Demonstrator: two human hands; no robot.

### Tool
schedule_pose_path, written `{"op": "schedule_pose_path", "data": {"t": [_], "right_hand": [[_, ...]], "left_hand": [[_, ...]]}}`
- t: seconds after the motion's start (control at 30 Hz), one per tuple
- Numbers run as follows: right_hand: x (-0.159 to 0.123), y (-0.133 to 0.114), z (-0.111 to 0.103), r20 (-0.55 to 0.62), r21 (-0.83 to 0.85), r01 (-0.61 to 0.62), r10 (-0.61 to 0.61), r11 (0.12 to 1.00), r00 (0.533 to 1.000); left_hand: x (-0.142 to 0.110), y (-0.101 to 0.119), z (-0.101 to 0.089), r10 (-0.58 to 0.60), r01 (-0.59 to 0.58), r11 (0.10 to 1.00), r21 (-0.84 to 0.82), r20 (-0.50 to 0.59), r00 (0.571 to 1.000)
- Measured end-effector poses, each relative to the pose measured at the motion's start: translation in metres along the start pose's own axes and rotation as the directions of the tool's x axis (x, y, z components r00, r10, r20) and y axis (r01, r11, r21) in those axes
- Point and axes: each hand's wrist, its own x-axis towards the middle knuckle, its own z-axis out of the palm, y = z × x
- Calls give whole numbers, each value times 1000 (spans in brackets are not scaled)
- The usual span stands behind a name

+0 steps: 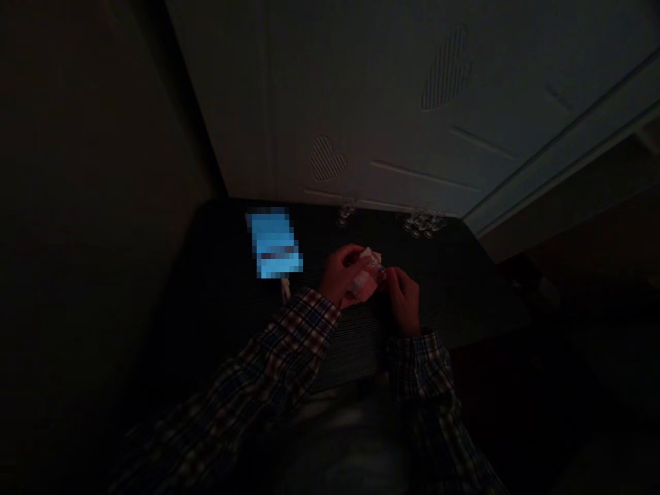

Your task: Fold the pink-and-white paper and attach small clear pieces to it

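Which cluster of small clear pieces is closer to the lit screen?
The left cluster; it has fewer pieces than the larger cluster, farther right.

Gap between screen [273, 244] and left hand [341, 271]

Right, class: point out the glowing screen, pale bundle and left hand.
Glowing screen [275, 240], head view: lit face.
Pale bundle [366, 285], head view: lower part.
Left hand [336, 272], head view: back of hand.

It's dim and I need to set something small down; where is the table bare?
Though dark, the table looks bare right of the right hand, and between the lit screen and the smaller group of clear objects. It is crowded mid-table, where the left hand holds a white bundle, and at the larger clear group.
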Motion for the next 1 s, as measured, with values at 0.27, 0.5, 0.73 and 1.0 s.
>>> {"op": "schedule_pose_path", "data": {"t": [0.27,0.5,0.73,1.0], "right_hand": [[-1,-12,1,3,93,27,-27,995,1000],[-1,-12,4,7,108,54,-55,993,998],[-2,-10,1,45,57,34,-37,998,998],[-2,-8,0,41,6,42,-42,999,998]], "left_hand": [[-1,-1,-2,25,-23,999,41,-36,999],[1,-6,-3,41,-39,999,28,-75,996],[3,-4,-4,57,-55,997,52,-35,998],[3,-5,-5,91,-91,993,81,-6,996]]}}
